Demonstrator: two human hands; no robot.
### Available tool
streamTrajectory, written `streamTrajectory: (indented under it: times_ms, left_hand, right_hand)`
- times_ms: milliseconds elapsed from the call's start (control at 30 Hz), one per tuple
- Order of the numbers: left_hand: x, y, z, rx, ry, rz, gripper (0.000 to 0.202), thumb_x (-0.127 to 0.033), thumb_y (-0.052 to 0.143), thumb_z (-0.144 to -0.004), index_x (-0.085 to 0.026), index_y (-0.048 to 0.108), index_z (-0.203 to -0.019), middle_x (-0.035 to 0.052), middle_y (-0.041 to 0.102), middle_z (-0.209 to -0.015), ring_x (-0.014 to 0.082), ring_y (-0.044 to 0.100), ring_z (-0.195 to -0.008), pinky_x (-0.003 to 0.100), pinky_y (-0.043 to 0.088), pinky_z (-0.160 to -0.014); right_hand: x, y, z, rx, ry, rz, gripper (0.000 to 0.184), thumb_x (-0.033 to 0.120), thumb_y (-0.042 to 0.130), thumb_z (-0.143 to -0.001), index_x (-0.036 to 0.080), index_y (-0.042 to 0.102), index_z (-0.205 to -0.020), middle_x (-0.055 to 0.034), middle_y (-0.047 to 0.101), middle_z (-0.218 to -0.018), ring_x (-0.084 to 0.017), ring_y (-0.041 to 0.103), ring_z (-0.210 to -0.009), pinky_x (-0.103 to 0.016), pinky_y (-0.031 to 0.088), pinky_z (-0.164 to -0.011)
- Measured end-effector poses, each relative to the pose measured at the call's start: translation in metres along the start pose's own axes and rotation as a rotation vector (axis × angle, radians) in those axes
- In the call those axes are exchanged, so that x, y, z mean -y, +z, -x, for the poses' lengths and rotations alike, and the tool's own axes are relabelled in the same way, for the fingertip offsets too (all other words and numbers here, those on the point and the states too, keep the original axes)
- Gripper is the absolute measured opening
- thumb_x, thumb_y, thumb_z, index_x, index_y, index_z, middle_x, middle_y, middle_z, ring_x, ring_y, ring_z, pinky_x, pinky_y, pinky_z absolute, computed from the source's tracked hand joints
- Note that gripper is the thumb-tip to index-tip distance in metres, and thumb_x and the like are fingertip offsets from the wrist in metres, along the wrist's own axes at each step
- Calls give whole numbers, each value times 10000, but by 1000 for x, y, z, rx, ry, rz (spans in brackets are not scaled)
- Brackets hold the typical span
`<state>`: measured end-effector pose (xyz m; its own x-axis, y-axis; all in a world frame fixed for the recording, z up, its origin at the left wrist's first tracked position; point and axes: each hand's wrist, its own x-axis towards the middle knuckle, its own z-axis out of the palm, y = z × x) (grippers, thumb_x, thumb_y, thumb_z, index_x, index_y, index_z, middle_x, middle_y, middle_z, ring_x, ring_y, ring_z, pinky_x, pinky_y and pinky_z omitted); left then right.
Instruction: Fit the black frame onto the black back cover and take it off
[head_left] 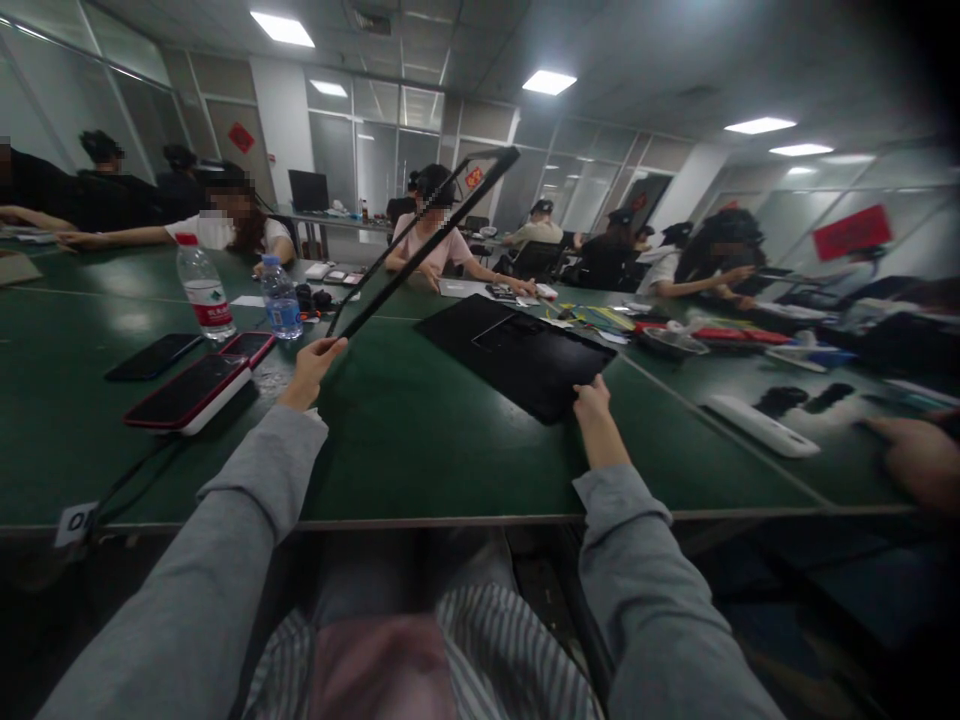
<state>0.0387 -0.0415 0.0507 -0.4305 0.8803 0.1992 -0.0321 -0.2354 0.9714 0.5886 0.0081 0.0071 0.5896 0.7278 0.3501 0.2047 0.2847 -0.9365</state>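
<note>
My left hand (309,368) is closed on the near corner of a thin black frame (427,243). The frame is raised off the green table (420,440) and slants up and away to the right. My right hand (594,402) rests with its fingers curled on the near edge of a flat black panel (517,355), which lies on the table ahead of me. Both my arms are in grey sleeves.
Two phones (187,392) and another dark phone (152,355) lie at the left, behind them two water bottles (206,290). A white power strip (761,425) lies at the right. Several people sit around the table; another person's hand (911,455) reaches in at the right edge.
</note>
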Motion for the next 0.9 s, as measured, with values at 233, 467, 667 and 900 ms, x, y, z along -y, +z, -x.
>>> streamTrajectory:
  times_ms: [233,467,667,900]
  left_hand:
    - [11,-2,-10,39,133,-199,566,-578,1029,-578,-179,792,-901,76,767,-892,275,718,-956,375,562,-880]
    - [11,-8,-16,134,317,-524,454,-587,992,-648,-231,811,-864,103,801,-1010,316,709,-1043,433,520,-1013]
    - [1,-4,-2,223,423,-714,422,-611,1011,-657,-275,815,-819,99,818,-1050,367,678,-1166,487,466,-1088]
    - [11,-1,3,317,368,-825,424,-645,988,-677,-296,844,-870,94,840,-1127,404,684,-1219,562,383,-1144]
  right_hand:
    - [22,19,27,443,330,24,695,197,779,-658,234,754,-1351,-44,788,-894,-219,702,-723,-379,656,-717]
    - [10,32,20,250,82,123,368,410,793,-792,215,745,-1101,-5,710,-771,-231,709,-804,-529,630,-980]
    - [26,26,14,350,90,-159,606,877,582,-890,282,616,-997,-54,743,-889,-259,759,-928,-445,656,-930]
    - [15,29,19,283,-170,159,430,481,775,-829,252,666,-1177,-33,722,-932,-278,715,-962,-571,582,-1101]
